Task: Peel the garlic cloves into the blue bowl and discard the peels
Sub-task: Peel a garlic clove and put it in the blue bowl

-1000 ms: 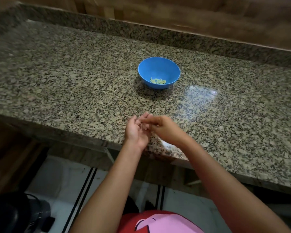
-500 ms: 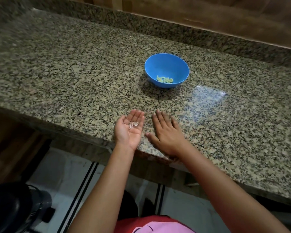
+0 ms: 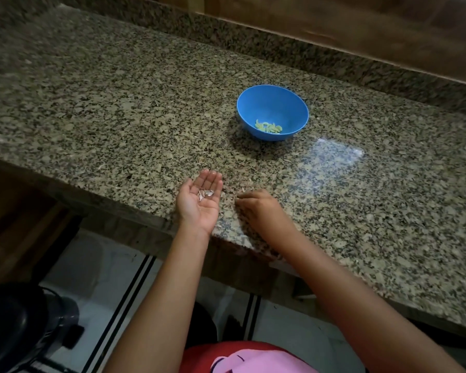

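Note:
A blue bowl (image 3: 272, 112) stands on the granite counter with several peeled, pale yellow garlic cloves (image 3: 268, 127) lying in its bottom. My left hand (image 3: 199, 201) rests palm up at the counter's front edge, cupping a few thin white garlic peels (image 3: 205, 194). Just to its right, my right hand (image 3: 256, 208) lies palm down on the counter with its fingers curled and pinched on the surface by small peel scraps (image 3: 242, 189). Whether the pinched fingers hold a scrap is hidden.
The speckled granite counter (image 3: 119, 117) runs wide to the left and right, with a raised granite back edge and a wooden wall behind. Below the front edge lie a white tiled floor and a dark round object (image 3: 19, 327) at the lower left.
My hands have come apart. The left one turned palm up with the peels in it. The right one first lay flat on the counter and has now curled its fingers.

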